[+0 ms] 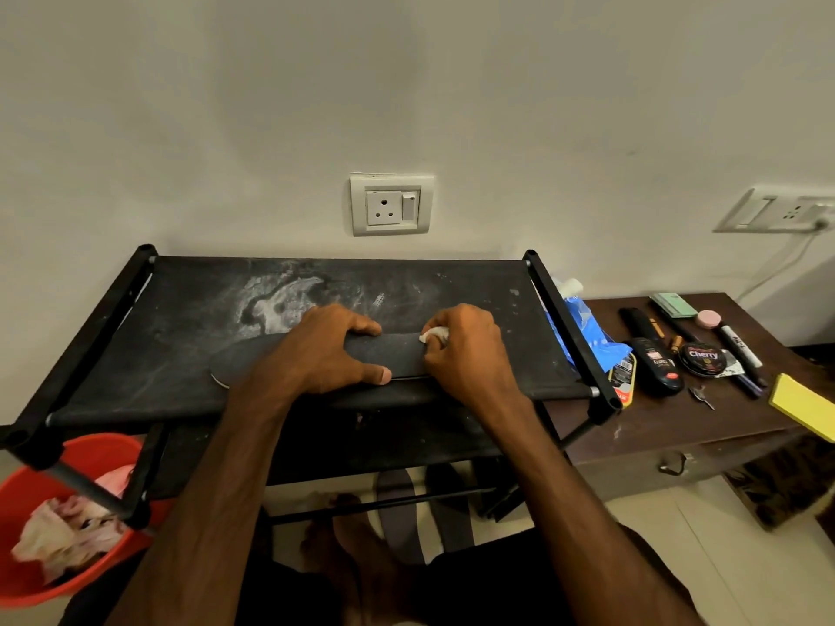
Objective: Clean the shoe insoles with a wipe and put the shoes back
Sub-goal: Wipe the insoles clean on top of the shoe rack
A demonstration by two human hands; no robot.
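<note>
Here, an insole (253,360) lies 9-to-3 o'clock across the rack's top shelf (180,318), the left hand (325,350) clamping its middle between thumb and fingers while the right hand (467,350), at the 3 o'clock end, pinches a balled wipe (434,334) against it.

Bare shelf fabric (180,345) left of insole (397,354)

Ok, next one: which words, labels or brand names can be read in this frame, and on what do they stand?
"Cherry": on the lid of the round polish tin on the side table.
Black bottle beside it: label print too blurred to read.
Yellow-edged pack: barcode and print too small to read.
Marker: lettering on the barrel too blurred to read.
</note>
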